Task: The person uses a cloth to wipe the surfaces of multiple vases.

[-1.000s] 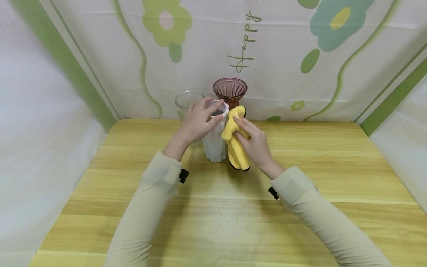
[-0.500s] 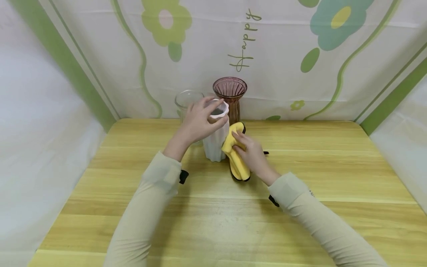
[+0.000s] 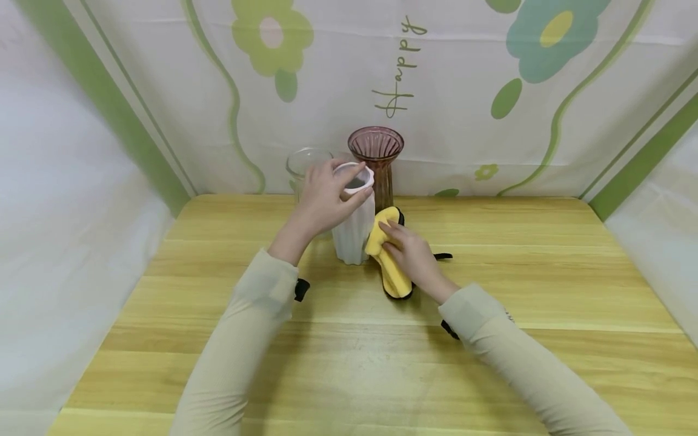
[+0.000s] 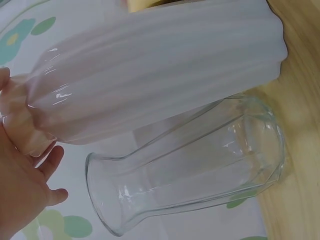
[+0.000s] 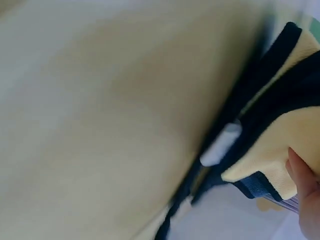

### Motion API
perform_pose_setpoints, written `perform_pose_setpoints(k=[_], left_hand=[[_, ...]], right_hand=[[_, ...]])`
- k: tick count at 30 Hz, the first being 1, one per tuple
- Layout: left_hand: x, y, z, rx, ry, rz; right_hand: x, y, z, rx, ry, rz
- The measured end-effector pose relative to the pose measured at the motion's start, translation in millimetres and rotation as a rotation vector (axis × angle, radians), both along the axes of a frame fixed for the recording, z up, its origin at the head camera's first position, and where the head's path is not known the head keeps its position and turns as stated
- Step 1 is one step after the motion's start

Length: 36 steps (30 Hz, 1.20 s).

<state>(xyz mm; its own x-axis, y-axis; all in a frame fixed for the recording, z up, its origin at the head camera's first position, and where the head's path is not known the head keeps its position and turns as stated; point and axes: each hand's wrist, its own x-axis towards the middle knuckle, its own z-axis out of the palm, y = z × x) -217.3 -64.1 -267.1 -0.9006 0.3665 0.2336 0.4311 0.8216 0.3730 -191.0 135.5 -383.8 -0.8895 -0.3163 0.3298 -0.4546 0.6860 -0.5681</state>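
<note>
At the middle of the head view a white fluted vase [image 3: 351, 236] stands upright on the table. My left hand [image 3: 323, 198] grips it round the neck, thumb and fingers about the rim; the left wrist view shows the white vase [image 4: 160, 65] lying sideways across that picture. A yellow cloth with dark edging [image 3: 396, 275] is bunched in my right hand [image 3: 415, 257], close against the vase's right side. In the right wrist view the cloth [image 5: 295, 135] hangs in folds, a blurred part near the camera, with one thumb or finger pressing it.
Behind and left of the white vase stands a clear glass vase [image 3: 308, 161], partly hidden by the left hand. A purple-pink ribbed glass vase [image 3: 376, 147] is just behind it on the right. A printed curtain [image 3: 458, 139] backs the wooden table [image 3: 349, 369].
My right hand has brought the cloth down along the white vase's side, from near the rim toward its lower part. The left hand and the vases have stayed put.
</note>
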Motion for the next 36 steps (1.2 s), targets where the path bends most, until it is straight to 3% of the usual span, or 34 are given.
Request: perform_pose_setpoints(k=[10, 18, 26, 36], left_hand=[[0.2, 0, 1.1, -0.004, 0.008, 0.007], [-2.3, -3, 1.9, 0.013, -0.030, -0.009], [-1.6, -4, 0.9, 0.039, -0.063, -0.023], [-1.7, -3, -2.1, 0.025, -0.054, -0.003]], right_hand=[[-0.2, -5, 39.5, -0.244, 0.139, -0.015], [-0.8, -11, 53.2, -0.288, 0.211, -0.004], [0.4, -9, 37.6, -0.242, 0.134, 0.001], [0.1, -1, -1.7, -0.002, -0.052, 0.007]])
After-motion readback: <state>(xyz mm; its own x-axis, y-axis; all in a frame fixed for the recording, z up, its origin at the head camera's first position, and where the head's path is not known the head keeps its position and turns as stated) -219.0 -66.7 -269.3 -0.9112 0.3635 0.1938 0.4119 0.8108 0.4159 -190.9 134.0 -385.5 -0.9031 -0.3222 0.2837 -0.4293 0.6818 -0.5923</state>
